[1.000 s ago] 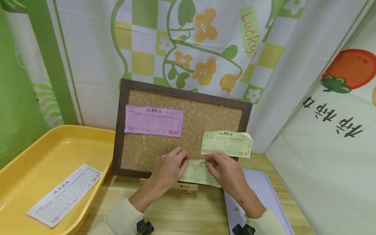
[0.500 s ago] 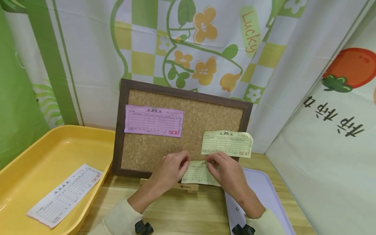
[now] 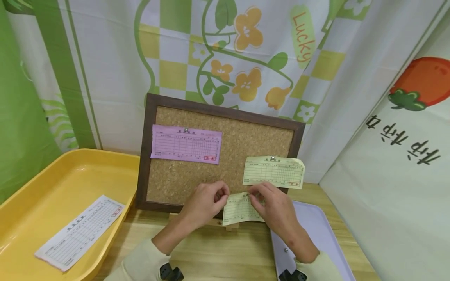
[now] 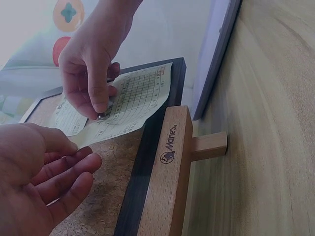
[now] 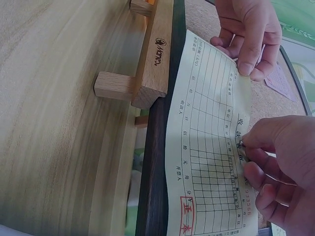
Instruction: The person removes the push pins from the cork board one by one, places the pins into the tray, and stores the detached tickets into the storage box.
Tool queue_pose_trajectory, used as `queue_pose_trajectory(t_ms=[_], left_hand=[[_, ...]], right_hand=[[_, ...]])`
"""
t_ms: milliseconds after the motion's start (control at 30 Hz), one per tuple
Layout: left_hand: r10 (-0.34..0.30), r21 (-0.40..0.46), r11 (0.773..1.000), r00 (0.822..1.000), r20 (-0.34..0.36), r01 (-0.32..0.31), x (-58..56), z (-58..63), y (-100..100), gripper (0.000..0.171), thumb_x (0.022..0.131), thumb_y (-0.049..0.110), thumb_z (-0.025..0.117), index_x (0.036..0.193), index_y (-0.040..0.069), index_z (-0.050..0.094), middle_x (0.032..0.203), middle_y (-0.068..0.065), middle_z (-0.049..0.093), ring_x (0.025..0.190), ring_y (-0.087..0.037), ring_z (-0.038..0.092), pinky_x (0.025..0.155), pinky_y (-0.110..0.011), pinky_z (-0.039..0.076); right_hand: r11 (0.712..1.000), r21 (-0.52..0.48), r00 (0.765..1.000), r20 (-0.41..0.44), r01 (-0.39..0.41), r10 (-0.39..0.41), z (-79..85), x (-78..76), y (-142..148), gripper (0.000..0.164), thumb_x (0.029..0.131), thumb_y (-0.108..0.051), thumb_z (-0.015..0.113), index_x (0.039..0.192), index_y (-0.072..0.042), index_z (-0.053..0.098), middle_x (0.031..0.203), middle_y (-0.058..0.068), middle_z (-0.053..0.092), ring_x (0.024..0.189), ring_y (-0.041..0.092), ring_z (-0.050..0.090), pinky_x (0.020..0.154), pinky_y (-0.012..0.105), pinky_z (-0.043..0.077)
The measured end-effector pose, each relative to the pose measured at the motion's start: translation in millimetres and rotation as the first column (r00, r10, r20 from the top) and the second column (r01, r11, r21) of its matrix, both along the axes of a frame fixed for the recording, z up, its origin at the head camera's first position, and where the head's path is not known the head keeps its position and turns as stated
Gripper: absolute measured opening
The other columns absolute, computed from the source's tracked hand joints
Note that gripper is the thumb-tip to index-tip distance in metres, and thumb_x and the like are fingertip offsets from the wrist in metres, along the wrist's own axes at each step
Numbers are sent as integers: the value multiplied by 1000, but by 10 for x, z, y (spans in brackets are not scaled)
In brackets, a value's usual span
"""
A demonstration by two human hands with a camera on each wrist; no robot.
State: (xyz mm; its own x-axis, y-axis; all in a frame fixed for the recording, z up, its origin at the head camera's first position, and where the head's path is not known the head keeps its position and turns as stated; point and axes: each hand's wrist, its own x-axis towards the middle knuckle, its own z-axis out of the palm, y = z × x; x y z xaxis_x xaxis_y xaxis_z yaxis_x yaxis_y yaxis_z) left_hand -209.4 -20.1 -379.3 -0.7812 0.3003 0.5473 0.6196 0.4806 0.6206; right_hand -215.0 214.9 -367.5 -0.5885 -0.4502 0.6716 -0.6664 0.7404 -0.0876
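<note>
A pale yellow-green receipt slip lies against the lower edge of the cork board. My left hand pinches its upper left corner between thumb and index finger. At the slip's top middle, my right hand pinches a small silver push pin; its point is hidden. In the right wrist view the slip bows, its lower part standing off the frame. A purple receipt slip is pinned at the board's upper left. Another yellow-green slip is pinned at right, overlapping the frame.
A yellow tray at left holds a white receipt slip. At right lies a lavender tray with a silver pin in it. A wooden easel stand supports the board. Patterned curtains hang behind.
My left hand has shifted slightly right with the slip's corner. The slip's left edge has moved right, and its lower left corner hangs lower. My right hand stays almost in place.
</note>
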Motion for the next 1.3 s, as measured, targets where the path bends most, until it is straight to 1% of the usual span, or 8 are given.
queue_pose_trajectory(t_ms=[333,633,933,1300], left_hand=[[-17,16,1000,1000,18,17,-9,-1,-1,9,95,2,68,91,10,69,75,8,65,65,-2,58,61,-24,52],[-6,17,1000,1000,10,6,-3,0,-4,9,94,2,68,91,11,69,75,9,65,65,-2,59,61,-24,52],[-22,14,1000,999,32,21,22,5,-9,10,95,1,67,91,10,69,74,9,65,64,-2,58,60,-24,52],[-26,15,1000,999,28,26,25,0,-12,10,94,1,68,90,10,69,75,8,65,65,-2,59,62,-24,53]], right_hand=[[1000,-2,1000,-8,12,-12,-7,-2,-16,18,83,-4,85,94,-13,73,91,-5,68,75,8,64,62,28,54],[1000,-6,1000,-2,10,-10,-25,-8,-12,19,85,-5,83,95,-17,71,91,-7,66,77,6,63,65,27,55],[1000,-13,1000,-16,11,-11,-44,-6,-29,21,83,-3,83,94,-15,70,90,-6,65,75,7,63,62,26,54],[1000,-21,1000,-14,3,-3,-58,-5,-20,26,82,-2,86,95,-17,68,90,-8,64,76,9,63,62,28,53]])
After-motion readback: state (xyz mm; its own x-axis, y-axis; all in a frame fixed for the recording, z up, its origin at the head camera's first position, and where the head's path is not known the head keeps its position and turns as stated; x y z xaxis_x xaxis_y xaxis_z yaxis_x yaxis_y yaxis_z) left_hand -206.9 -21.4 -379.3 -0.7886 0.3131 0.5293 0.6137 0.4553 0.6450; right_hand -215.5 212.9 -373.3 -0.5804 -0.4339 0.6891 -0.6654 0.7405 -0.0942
